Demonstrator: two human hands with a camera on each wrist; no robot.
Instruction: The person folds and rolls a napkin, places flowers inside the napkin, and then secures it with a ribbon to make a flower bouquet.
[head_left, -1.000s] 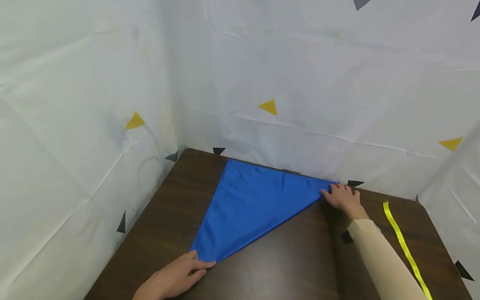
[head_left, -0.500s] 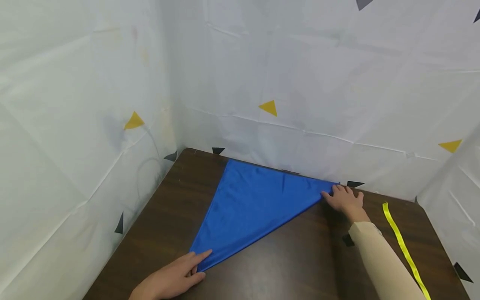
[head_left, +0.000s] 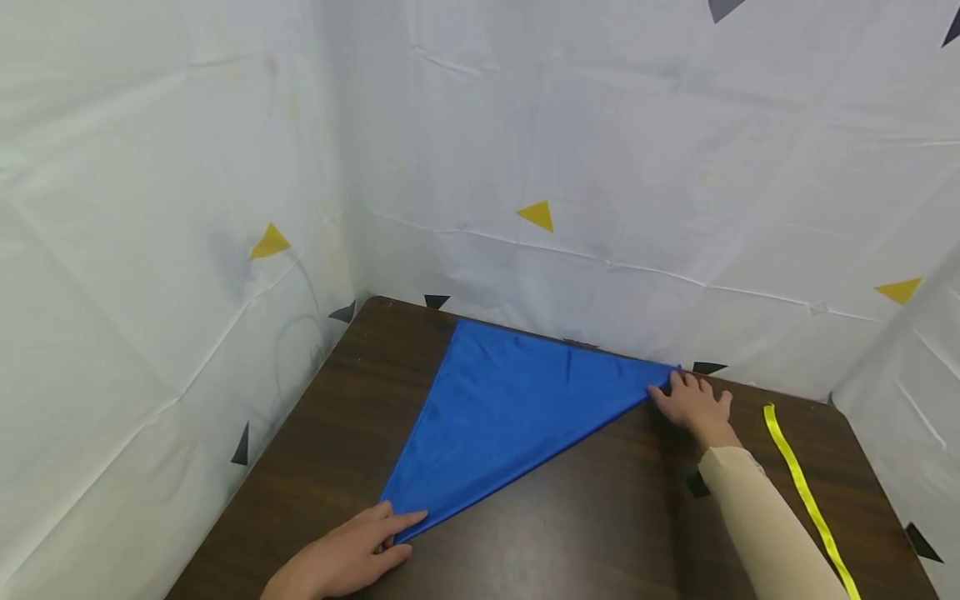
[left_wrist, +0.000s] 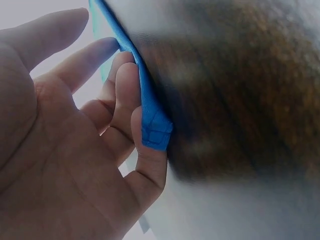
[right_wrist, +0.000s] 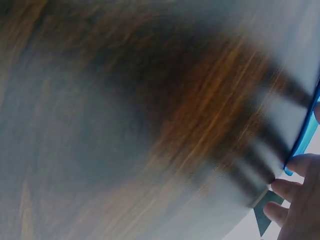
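Observation:
A shiny blue cloth (head_left: 510, 408) lies flat on the table as a triangle, its long edge facing me. At its near corner is my left hand (head_left: 341, 554), index finger extended over the cloth and thumb apart on the table side. In the left wrist view the cloth's corner (left_wrist: 157, 131) lies against the bent outer fingers, and the thumb stands away from it. My right hand (head_left: 693, 408) rests at the far right corner with spread fingers, fingertips on the cloth's tip. The right wrist view shows only a strip of blue cloth (right_wrist: 304, 135) beside those fingers.
A yellow ribbon (head_left: 798, 479) lies lengthwise on the dark wooden table (head_left: 585, 525), right of my right forearm. White sheeting (head_left: 630, 150) with yellow and dark triangles hangs close behind the table's back edge and along both sides.
My left index finger has shifted from the cloth's long edge up onto its surface, uncovering more of the near corner. My right hand has slid slightly right at the far corner.

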